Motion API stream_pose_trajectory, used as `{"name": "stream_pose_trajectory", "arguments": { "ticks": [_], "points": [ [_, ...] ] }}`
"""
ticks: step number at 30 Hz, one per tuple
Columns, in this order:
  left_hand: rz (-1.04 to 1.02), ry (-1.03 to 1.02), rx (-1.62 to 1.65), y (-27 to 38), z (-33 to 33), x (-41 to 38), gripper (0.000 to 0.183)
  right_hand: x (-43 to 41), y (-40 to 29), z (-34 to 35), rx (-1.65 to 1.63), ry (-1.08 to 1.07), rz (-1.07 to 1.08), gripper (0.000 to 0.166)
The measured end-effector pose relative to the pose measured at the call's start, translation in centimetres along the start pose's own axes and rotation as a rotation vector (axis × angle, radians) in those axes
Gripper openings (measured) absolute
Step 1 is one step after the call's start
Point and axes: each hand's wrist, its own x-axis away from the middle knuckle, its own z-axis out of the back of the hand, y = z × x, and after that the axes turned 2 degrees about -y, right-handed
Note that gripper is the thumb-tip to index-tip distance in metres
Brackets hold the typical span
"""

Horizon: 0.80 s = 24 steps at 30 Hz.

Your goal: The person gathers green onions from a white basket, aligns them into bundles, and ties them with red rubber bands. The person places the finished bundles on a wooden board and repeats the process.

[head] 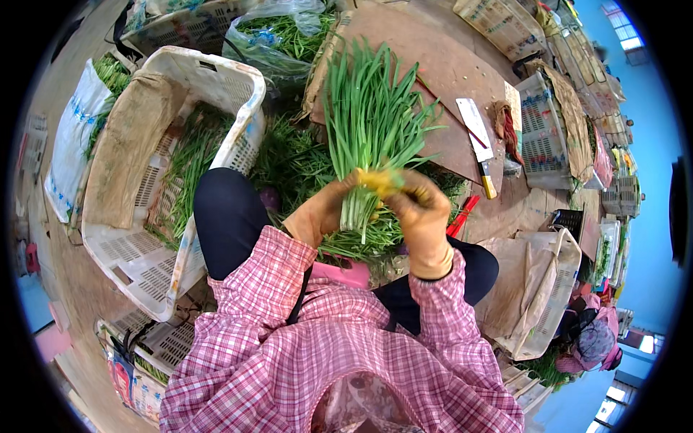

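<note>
Upright before me is a bunch of long flat green leaves with pale stems, probably garlic chives (368, 119). My left hand (323, 208), in a tan rubber glove, grips its lower stems from the left. At the right of the stems, my right hand (425, 216), gloved alike, has its fingers curled on a blurred yellow band (381, 182) that crosses the bunch. Motion blur hides the fingertips and the band's exact form. Below the cut stem ends lie loose green stalks (352, 243), between my knees.
Ahead, a brown board (449, 65) bears a cleaver (476, 146) with a yellow-and-black handle and a dark red cloth (507, 130). Red strips (463, 215) lie near my right knee. A white plastic crate (238, 130) with greens stands left; another crate (566, 292) is right. Someone (593, 335) sits far right.
</note>
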Motion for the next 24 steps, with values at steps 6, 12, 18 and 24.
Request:
{"name": "stream_pose_trajectory", "arguments": {
  "ticks": [6,12,18,24],
  "points": [
    [0.085,0.292,-0.088,0.3,-1.4,-0.3,0.034,4.3,-4.0,-1.8,-0.554,-0.701,-0.228,0.010],
    [-0.029,0.177,-0.072,0.3,-1.8,0.2,0.037,-1.7,-1.7,-0.3,0.023,-0.120,-0.317,0.033],
    [-0.054,0.231,-0.202,-0.3,-1.8,-0.4,0.032,-6.7,7.2,1.4,0.531,-0.016,-0.242,0.018],
    [-0.116,0.301,-0.156,0.5,-2.8,-0.2,0.033,-5.1,6.1,0.8,-0.041,0.211,-0.420,0.010]
  ]
}}
